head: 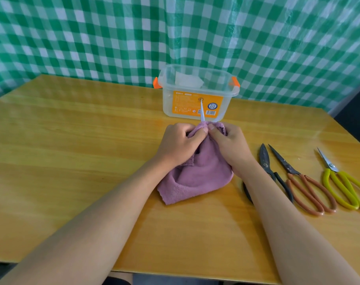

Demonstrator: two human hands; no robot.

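A purple cloth point(199, 173) lies bunched on the wooden table point(72, 161) in the middle. My left hand point(179, 142) and my right hand point(230, 147) both grip its far end, fingers curled into the fabric, thumbs almost touching. A thin pale-blue pointed blade or stick point(202, 113) pokes out of the cloth between my hands, pointing away from me. What lies inside the cloth is hidden.
A clear plastic box point(197, 93) with orange clips and an orange label stands just beyond my hands, something white inside. Three pairs of scissors lie to the right: black point(267, 167), brown-handled point(302, 182), yellow-handled point(343, 186). A green checked curtain point(113, 38) hangs behind.
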